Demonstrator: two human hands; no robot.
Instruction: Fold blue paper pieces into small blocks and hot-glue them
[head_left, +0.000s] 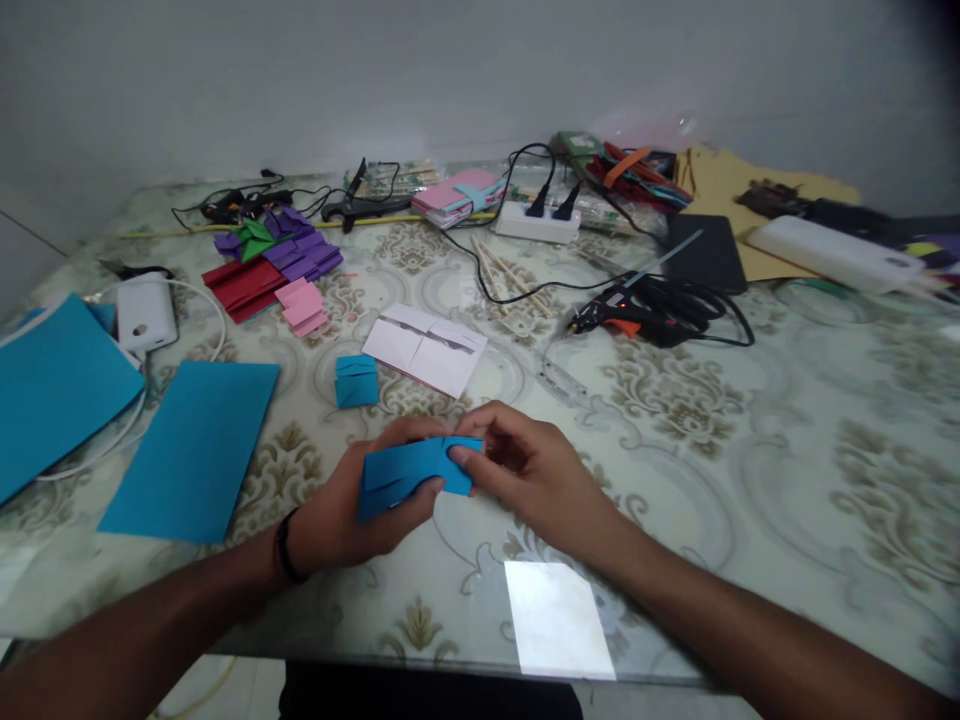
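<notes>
A folded piece of blue paper point(409, 465) is held above the table near its front edge. My left hand point(367, 500) grips its left part, thumb along the lower side and fingers behind. With thumb and fingers, my right hand point(525, 465) pinches the paper's right end. Just beyond the hands lies a small folded blue paper piece point(356, 382). Next to it is a white folded paper point(426, 350) with a dark strip across it. A flat blue sheet point(195, 450) rests to the left, and larger blue sheets point(60, 390) lie further left.
Folded purple point(304, 255), red point(251, 288) and pink point(302, 307) papers sit at the back left. A glue gun point(607, 308) with a coiled black cable lies right of centre. Behind are a power strip point(536, 222), wooden sticks point(510, 278) and a white power bank point(146, 312) at left.
</notes>
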